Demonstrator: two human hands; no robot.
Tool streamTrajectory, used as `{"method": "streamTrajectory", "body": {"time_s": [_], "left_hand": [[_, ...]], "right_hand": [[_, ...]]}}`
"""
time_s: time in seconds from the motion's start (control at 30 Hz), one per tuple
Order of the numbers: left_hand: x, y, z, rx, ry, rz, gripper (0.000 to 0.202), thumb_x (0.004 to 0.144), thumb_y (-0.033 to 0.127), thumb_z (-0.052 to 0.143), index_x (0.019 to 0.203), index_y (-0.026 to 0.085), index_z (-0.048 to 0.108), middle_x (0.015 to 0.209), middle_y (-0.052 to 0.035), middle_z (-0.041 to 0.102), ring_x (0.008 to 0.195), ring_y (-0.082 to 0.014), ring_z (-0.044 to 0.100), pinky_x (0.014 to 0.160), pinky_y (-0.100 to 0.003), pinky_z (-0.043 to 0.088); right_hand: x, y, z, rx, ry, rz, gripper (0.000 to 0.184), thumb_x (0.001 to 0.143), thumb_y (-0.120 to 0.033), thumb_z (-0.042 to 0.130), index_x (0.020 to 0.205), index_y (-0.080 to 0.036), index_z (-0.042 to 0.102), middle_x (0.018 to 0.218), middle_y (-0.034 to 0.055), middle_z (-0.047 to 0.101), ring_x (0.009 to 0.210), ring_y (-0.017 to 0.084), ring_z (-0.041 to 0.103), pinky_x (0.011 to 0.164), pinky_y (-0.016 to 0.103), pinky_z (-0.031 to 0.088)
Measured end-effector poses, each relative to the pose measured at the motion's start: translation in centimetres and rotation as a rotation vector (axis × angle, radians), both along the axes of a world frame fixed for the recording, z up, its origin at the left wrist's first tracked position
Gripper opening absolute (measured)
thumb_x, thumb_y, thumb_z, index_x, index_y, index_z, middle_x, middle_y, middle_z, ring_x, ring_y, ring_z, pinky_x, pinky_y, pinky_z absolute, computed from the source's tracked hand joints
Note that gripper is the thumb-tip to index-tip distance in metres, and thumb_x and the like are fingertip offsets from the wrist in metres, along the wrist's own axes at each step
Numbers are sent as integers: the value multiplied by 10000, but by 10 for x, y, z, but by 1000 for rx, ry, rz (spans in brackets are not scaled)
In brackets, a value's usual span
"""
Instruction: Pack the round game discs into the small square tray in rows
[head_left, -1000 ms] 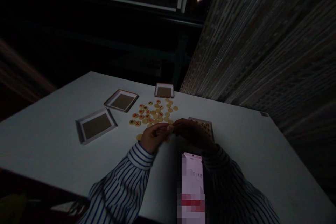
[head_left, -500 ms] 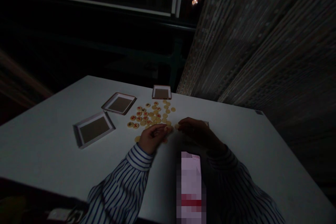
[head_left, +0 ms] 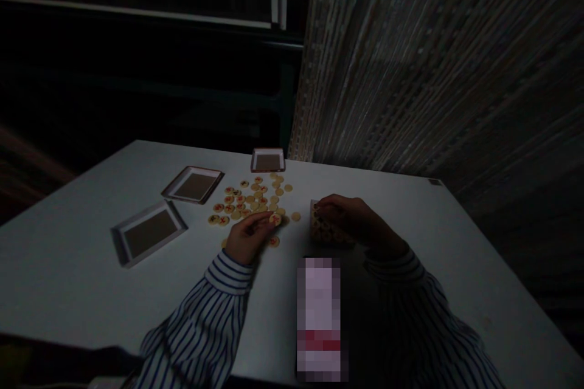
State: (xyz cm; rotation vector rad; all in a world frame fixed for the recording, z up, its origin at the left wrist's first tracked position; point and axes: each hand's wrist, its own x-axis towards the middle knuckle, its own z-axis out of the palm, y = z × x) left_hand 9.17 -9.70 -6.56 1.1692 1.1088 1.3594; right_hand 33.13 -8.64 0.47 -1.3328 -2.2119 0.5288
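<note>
My left hand pinches a Chinese chess piece between thumb and fingertips, its red-marked face turned up toward me. My right hand is over a small box in which rows of round pieces stand. Its fingers are drawn together at the box's far left corner; whether a piece is between them is hidden in shadow. Left of the box lie many loose chess pieces, some showing red or dark characters, others blank side up. One blank piece lies between my hands, and a red-marked one lies just right of my left wrist.
Two shallow trays rest on the white table at the left. A smaller tray sits near the far edge. Toward me is a phone-like object, blurred out. A string curtain hangs behind the table.
My right hand has shifted right, from beside the loose blank piece to over the box, which now shows more. My left hand still holds its piece, now face up. The view has turned slightly right.
</note>
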Motion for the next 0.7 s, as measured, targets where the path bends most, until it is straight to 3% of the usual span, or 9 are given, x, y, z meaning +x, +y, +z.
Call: {"method": "streamTrajectory", "body": {"time_s": [0.4, 0.7], "left_hand": [[5, 5, 8, -4, 164, -67, 443, 611, 437, 730, 946, 151, 676, 918, -96, 715, 861, -220, 663, 820, -368, 533], [30, 6, 28, -21, 144, -118, 395, 603, 398, 739, 907, 150, 689, 873, -81, 723, 831, -207, 667, 839, -362, 520]], "right_hand": [[10, -4, 13, 0, -103, -18, 218, 860, -275, 465, 1002, -199, 612, 846, 32, 694, 722, 142, 635, 610, 237, 436], [13, -5, 17, -11, -121, -43, 232, 838, -239, 472, 1006, -185, 623, 830, 44, 694, 710, 151, 630, 603, 244, 434]]}}
